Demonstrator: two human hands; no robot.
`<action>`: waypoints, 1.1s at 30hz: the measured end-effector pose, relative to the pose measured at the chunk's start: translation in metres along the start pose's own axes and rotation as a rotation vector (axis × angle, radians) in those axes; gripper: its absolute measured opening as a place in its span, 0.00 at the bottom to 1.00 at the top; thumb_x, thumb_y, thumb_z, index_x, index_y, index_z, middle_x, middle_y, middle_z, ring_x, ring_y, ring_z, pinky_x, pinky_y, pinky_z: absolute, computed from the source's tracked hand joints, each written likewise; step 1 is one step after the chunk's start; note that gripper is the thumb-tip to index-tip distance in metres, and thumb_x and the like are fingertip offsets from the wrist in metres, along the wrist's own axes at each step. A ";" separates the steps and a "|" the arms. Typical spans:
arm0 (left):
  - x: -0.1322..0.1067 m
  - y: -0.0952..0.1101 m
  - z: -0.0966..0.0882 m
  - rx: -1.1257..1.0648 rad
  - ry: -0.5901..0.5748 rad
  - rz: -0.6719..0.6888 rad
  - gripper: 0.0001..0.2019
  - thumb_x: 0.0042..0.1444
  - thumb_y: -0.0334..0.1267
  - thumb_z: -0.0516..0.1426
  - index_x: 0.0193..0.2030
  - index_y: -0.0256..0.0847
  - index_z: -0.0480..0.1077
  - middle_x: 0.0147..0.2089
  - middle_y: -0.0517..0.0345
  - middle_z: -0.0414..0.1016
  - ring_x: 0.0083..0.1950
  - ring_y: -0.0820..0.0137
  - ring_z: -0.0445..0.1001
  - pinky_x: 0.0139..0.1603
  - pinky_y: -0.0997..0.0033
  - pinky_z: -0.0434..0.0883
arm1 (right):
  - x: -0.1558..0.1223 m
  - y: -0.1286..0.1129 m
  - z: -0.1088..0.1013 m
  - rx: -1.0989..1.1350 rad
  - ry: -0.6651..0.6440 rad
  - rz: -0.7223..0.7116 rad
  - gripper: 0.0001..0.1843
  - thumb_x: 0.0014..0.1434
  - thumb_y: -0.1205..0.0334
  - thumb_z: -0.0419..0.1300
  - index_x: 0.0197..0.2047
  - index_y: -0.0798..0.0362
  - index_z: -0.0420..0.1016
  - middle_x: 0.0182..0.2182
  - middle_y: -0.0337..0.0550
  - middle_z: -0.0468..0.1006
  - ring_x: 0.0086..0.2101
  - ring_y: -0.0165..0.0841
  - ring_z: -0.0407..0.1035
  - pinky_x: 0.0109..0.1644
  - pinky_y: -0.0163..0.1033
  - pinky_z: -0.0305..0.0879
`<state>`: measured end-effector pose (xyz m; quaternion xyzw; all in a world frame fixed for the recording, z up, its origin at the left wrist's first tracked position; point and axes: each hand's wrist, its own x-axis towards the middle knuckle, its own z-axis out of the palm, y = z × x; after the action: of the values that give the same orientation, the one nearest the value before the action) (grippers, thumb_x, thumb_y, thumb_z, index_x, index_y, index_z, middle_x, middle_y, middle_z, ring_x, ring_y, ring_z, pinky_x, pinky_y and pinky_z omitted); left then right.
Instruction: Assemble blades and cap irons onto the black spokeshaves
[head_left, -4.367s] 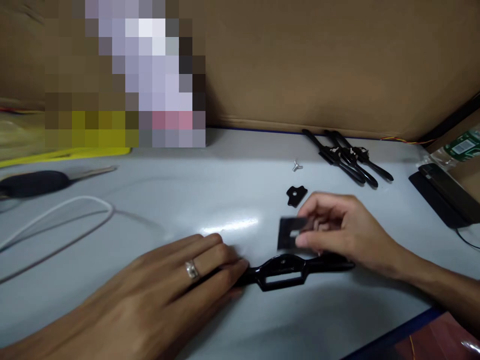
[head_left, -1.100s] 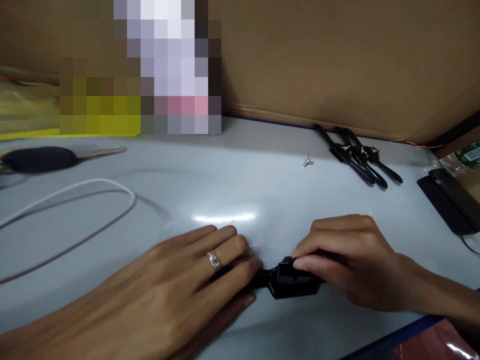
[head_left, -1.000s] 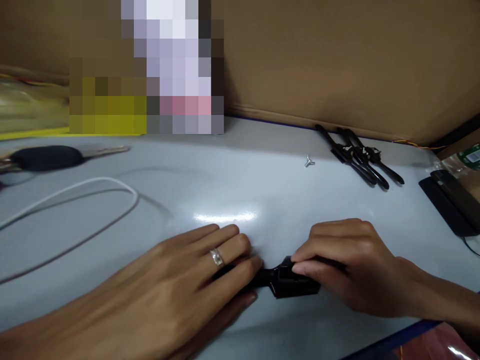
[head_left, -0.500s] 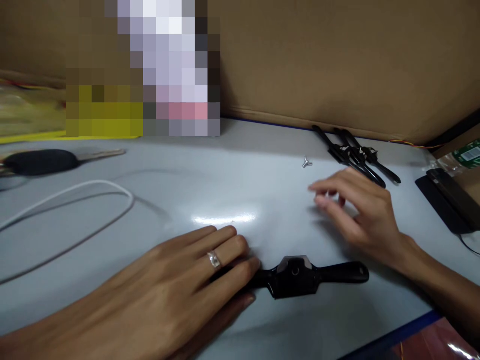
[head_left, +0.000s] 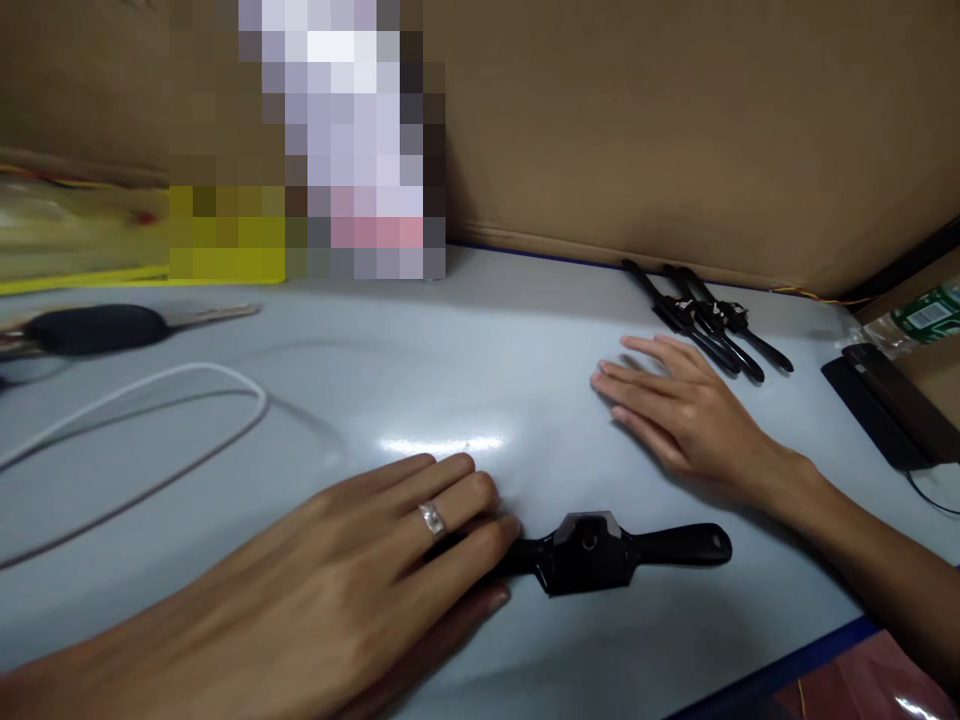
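Black tool point(head_left: 589, 570) flat on the grey surface point(head_left: 465, 360), with one end pinched in the left hand point(head_left: 367, 560) and the right hand point(head_left: 686, 410) spread near three more black tools point(head_left: 711, 322), probably at the steadying step, next calling for a firm left hold.

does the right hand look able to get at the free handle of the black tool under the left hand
Most likely yes: the right hand is spread just beyond the free handle, with nothing visible between them. The left hand covers just the other end of the black tool.
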<state>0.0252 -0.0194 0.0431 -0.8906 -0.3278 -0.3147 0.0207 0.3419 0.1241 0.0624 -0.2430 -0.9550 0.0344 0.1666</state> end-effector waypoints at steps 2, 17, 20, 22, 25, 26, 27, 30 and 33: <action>0.002 0.001 0.000 -0.003 0.004 -0.001 0.15 0.92 0.33 0.51 0.53 0.46 0.77 0.44 0.56 0.86 0.38 0.60 0.81 0.40 0.56 0.79 | -0.002 -0.008 -0.005 0.052 0.075 -0.083 0.16 0.90 0.66 0.65 0.67 0.50 0.96 0.63 0.55 1.00 0.69 0.56 0.88 0.75 0.67 0.85; -0.026 -0.006 0.012 -0.053 0.058 -0.031 0.14 0.83 0.28 0.58 0.64 0.43 0.83 0.52 0.50 0.88 0.46 0.58 0.86 0.50 0.54 0.88 | -0.005 -0.002 -0.042 0.218 -0.037 0.170 0.07 0.79 0.66 0.71 0.54 0.49 0.92 0.46 0.47 0.94 0.41 0.41 0.84 0.49 0.46 0.78; -0.027 -0.005 0.012 -0.027 0.034 -0.039 0.15 0.81 0.26 0.58 0.64 0.44 0.83 0.52 0.52 0.88 0.47 0.58 0.87 0.54 0.54 0.88 | -0.004 -0.003 -0.040 0.255 -0.133 0.189 0.04 0.78 0.65 0.76 0.53 0.49 0.92 0.45 0.46 0.93 0.41 0.40 0.83 0.48 0.45 0.76; -0.028 -0.004 0.012 -0.018 0.046 -0.052 0.16 0.81 0.25 0.59 0.64 0.44 0.83 0.51 0.53 0.88 0.46 0.59 0.87 0.54 0.55 0.88 | -0.002 -0.004 -0.038 0.284 -0.170 0.188 0.04 0.77 0.68 0.76 0.51 0.49 0.91 0.44 0.44 0.92 0.40 0.39 0.82 0.48 0.44 0.74; -0.029 -0.003 0.013 -0.009 0.077 -0.042 0.16 0.80 0.26 0.60 0.65 0.44 0.83 0.51 0.53 0.89 0.46 0.59 0.88 0.53 0.56 0.88 | 0.000 -0.007 -0.037 0.349 -0.205 0.212 0.08 0.76 0.71 0.76 0.45 0.48 0.89 0.41 0.41 0.90 0.39 0.37 0.80 0.47 0.42 0.72; -0.029 -0.002 0.013 -0.007 0.072 -0.038 0.16 0.79 0.27 0.60 0.65 0.44 0.84 0.51 0.52 0.89 0.46 0.58 0.88 0.53 0.56 0.89 | 0.000 -0.008 -0.038 0.367 -0.219 0.228 0.10 0.76 0.72 0.76 0.43 0.48 0.88 0.40 0.39 0.89 0.38 0.36 0.80 0.46 0.42 0.71; -0.028 -0.002 0.012 -0.005 0.062 -0.039 0.16 0.79 0.27 0.59 0.65 0.44 0.84 0.51 0.52 0.89 0.46 0.58 0.88 0.53 0.55 0.89 | 0.000 -0.010 -0.039 0.379 -0.235 0.246 0.11 0.76 0.72 0.75 0.42 0.48 0.88 0.39 0.39 0.89 0.37 0.35 0.79 0.46 0.41 0.71; -0.028 -0.004 0.010 -0.014 0.015 -0.041 0.16 0.80 0.26 0.58 0.63 0.44 0.85 0.50 0.52 0.88 0.44 0.57 0.88 0.50 0.54 0.87 | -0.002 -0.013 -0.044 0.361 -0.261 0.262 0.11 0.77 0.73 0.74 0.43 0.48 0.88 0.39 0.38 0.89 0.37 0.35 0.80 0.45 0.41 0.70; -0.034 -0.008 0.010 -0.013 0.021 -0.028 0.17 0.81 0.26 0.58 0.65 0.44 0.85 0.51 0.51 0.89 0.46 0.58 0.88 0.49 0.56 0.87 | -0.007 -0.013 -0.047 0.303 -0.249 0.199 0.10 0.80 0.71 0.71 0.44 0.49 0.86 0.41 0.41 0.90 0.38 0.37 0.81 0.45 0.42 0.71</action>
<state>0.0057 -0.0306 0.0144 -0.8827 -0.3379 -0.3263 0.0139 0.3577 0.1087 0.1066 -0.3021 -0.9235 0.2233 0.0777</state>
